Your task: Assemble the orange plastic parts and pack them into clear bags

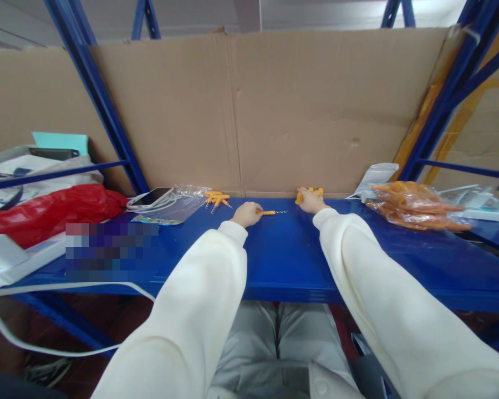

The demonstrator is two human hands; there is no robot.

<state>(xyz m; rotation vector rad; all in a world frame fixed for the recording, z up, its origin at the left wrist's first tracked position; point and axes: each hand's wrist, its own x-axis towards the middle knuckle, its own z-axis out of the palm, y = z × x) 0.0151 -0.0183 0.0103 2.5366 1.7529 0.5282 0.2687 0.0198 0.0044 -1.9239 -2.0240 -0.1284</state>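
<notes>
My left hand (246, 214) rests on the blue shelf (283, 260), fingers closed on the orange handle of a small spiral-tipped piece (270, 212) that lies on the surface pointing right. My right hand (310, 200) is further back near the cardboard wall, curled round a bunch of orange pieces (311, 192). To the left of my left hand lies a loose pile of the same orange pieces (217, 198). Both arms wear white sleeves.
A phone (151, 197) with a white cable lies on clear plastic bags (178, 205) at the left, beside a red bag (50, 210). Plastic bags of orange pieces (416, 208) sit at the right. A cardboard sheet (274, 111) backs the shelf, between blue rack posts.
</notes>
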